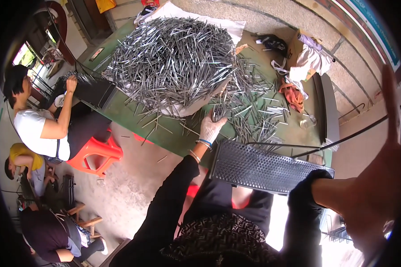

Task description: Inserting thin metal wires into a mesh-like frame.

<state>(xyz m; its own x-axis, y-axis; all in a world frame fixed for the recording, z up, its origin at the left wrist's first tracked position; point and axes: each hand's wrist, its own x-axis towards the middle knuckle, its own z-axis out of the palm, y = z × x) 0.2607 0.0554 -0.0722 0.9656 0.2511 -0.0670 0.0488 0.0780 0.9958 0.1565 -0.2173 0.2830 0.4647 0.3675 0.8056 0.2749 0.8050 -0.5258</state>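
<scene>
One right hand (pixel 373 191); one left hand (pixel 210 128) holding strips (pixel 218 112).

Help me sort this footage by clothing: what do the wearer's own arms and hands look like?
Both sleeves are black. The left hand wears a whitish glove, with a blue band at its cuff and a pale bracelet beyond. The right hand looks ungloved but blurred.

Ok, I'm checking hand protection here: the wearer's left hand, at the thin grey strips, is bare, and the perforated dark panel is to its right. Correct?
Not quite: the head view shows the left hand in a pale glove, not bare. It is at the thin grey strips, with the perforated dark panel to its right.
</scene>
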